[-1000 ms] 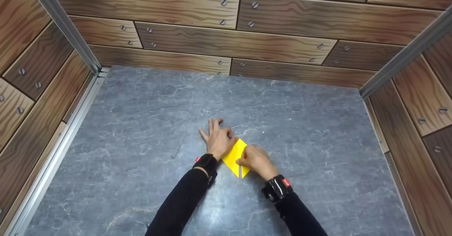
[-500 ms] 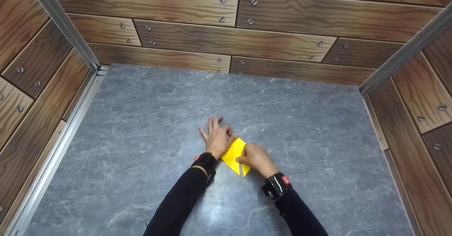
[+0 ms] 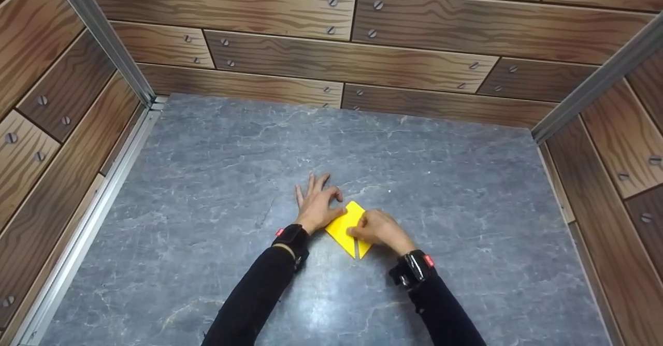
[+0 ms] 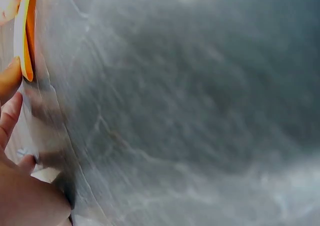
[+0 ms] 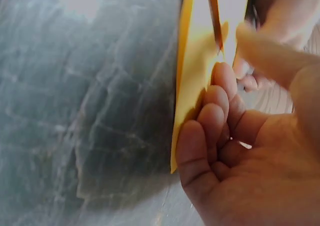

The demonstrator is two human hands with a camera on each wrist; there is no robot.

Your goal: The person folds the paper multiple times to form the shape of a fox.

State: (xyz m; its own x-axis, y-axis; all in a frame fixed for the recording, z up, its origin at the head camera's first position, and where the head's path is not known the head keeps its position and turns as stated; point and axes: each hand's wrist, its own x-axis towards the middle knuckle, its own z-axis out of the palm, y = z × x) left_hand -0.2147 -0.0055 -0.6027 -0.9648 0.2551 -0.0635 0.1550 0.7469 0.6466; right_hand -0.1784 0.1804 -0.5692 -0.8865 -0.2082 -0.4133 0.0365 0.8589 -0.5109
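A folded piece of yellow paper [image 3: 342, 228] lies on the grey marbled surface in the head view, with a narrow gap between two folded edges at its near corner. My left hand [image 3: 317, 206] rests at its left side, thumb touching the paper's edge, the other fingers spread away from it. With curled fingers my right hand [image 3: 380, 229] pinches the paper near the gap. Close up in the right wrist view, the fingertips meet the yellow flap [image 5: 197, 51] and the thumb reaches over the gap. Only the paper's edge [image 4: 25, 41] shows in the left wrist view.
The grey marbled surface [image 3: 233, 144] extends around both hands. Wood-patterned panels [image 3: 290, 56] stand at the back and both sides. Metal rails [image 3: 101, 40] run along the corners, and a light strip [image 3: 83, 232] borders the left edge.
The gap at the paper's near corner has turned from an even strip into a narrow wedge. My left index finger has moved apart from the thumb. My right hand stays on the paper.
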